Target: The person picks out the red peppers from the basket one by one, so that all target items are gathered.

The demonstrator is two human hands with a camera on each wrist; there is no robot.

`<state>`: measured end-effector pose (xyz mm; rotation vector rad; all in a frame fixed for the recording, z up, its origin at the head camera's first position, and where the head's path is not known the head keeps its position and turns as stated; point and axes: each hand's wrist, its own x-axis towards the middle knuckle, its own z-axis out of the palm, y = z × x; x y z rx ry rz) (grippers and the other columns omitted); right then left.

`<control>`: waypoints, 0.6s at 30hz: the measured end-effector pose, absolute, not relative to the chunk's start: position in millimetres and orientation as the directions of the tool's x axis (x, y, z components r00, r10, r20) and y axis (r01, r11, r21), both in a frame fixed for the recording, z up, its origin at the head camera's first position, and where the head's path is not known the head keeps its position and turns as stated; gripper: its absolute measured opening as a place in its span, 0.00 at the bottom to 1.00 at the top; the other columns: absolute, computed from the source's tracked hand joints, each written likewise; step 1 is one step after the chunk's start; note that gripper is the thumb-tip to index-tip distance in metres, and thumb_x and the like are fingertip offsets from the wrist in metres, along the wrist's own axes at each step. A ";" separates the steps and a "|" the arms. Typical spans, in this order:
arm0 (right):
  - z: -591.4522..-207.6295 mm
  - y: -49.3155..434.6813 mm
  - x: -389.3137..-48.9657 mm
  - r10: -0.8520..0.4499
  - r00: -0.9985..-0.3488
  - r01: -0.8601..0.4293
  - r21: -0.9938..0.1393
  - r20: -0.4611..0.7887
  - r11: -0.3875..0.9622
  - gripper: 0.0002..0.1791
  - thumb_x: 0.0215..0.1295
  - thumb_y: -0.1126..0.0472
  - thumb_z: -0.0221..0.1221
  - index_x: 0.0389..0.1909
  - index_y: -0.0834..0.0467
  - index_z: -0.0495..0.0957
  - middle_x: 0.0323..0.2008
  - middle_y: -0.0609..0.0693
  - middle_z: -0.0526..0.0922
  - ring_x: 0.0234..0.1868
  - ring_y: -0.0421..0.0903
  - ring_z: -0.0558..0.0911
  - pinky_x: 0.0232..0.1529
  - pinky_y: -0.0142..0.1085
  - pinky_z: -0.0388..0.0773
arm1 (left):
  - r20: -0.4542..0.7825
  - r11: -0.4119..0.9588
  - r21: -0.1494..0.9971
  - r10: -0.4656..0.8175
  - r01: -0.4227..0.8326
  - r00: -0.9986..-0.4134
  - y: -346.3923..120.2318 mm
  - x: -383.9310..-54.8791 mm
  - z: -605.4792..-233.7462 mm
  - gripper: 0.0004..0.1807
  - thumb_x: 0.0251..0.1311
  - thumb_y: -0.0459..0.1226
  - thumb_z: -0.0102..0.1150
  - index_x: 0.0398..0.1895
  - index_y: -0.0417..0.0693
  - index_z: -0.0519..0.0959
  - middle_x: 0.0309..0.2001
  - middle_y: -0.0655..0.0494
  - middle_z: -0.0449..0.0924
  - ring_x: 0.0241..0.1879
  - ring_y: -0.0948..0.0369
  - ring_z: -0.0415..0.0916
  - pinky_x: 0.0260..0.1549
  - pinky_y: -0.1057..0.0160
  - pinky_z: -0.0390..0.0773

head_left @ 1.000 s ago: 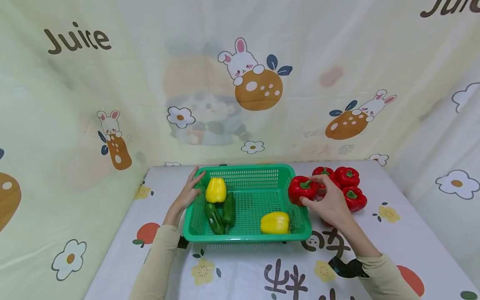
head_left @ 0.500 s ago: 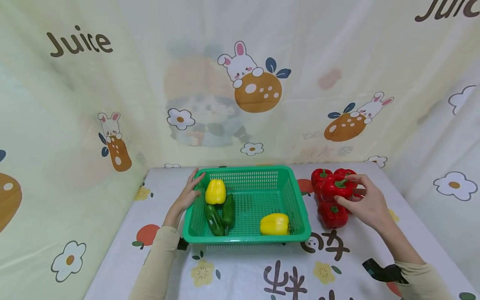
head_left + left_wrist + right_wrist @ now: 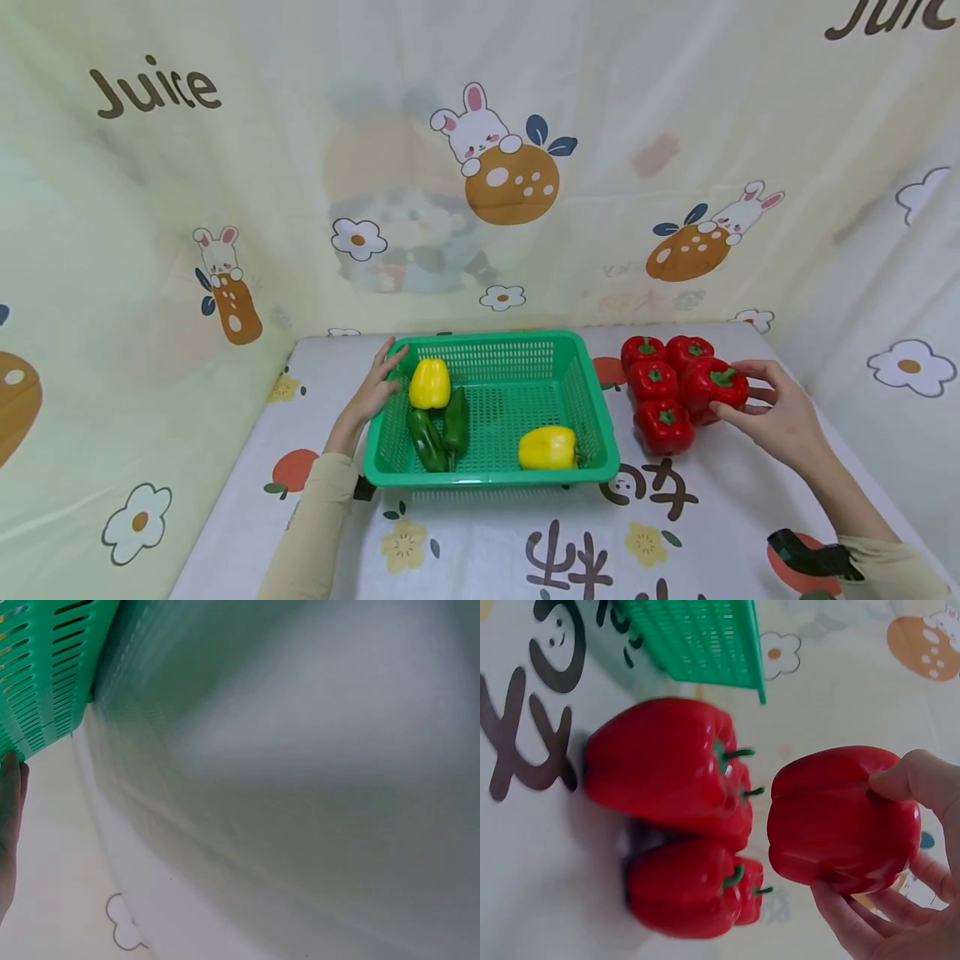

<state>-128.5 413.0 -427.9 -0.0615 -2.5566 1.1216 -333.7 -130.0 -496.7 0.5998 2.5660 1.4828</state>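
Note:
In the head view my right hand (image 3: 783, 417) pinches a red bell pepper (image 3: 708, 390) by its side, thumb and fingers around it. The right wrist view shows this red bell pepper (image 3: 844, 819) raised above the other red peppers (image 3: 656, 757), which stand grouped with stems up. My left hand (image 3: 371, 392) rests along the left rim of a green plastic basket (image 3: 495, 478), fingers fairly straight. Inside it lie a yellow bell pepper (image 3: 430, 383) at the back left, two green peppers (image 3: 427, 440) below that, and another yellow bell pepper (image 3: 547, 448) at the front right.
Several red bell peppers (image 3: 652, 381) stand to the right of the basket on a printed white tablecloth (image 3: 450, 550). A patterned curtain (image 3: 405, 167) closes off the back and sides of the table.
My right hand has carried the red bell pepper from the basket's right rim rightward, over the group of red peppers to their right side. My left hand stays on the basket.

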 end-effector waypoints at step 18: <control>-470.4 449.8 -110.9 0.130 -0.968 -0.068 -0.728 0.213 0.682 0.42 0.55 0.62 0.71 0.68 0.68 0.63 0.61 0.72 0.67 0.43 0.29 0.74 0.29 0.30 0.81 | 0.097 0.438 0.854 0.397 0.281 -0.913 -129.5 -331.7 -496.3 0.43 0.50 0.23 0.46 0.76 0.41 0.56 0.79 0.45 0.31 0.76 0.42 0.28 0.66 0.30 0.38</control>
